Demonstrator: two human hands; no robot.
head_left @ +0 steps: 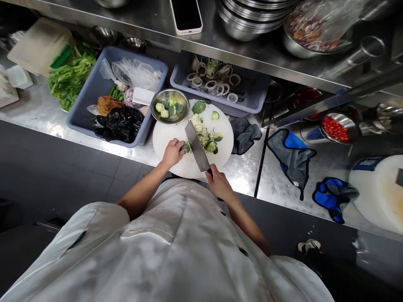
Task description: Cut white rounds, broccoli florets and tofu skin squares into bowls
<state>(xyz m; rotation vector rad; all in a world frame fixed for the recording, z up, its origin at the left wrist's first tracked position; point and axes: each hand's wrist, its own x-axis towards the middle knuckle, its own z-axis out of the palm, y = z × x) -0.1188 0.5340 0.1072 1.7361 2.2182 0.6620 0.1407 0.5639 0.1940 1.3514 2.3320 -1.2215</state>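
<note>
My right hand (219,183) is wrapped round the dark handle of a cleaver (197,149). Its broad blade points away from me over a round white cutting board (170,162). At the board's left side my left hand (172,152) grips a green broccoli piece (185,148) with bent fingers. Cut broccoli (211,146) lies in a heap right of the blade, partly covered by it. A larger broccoli floret (198,107) rests near the far edge. Touching or overlapping the board's back left stands a steel bowl (154,110) with several broccoli florets inside.
A blue-grey bin (71,121) with bags and vegetables stands left; another bin (252,105) with white rings stands behind. Grey cloths (244,135) lie right of the board. A steel shelf (147,25) with a phone (186,16) and stacked bowls (242,31) overhangs the back.
</note>
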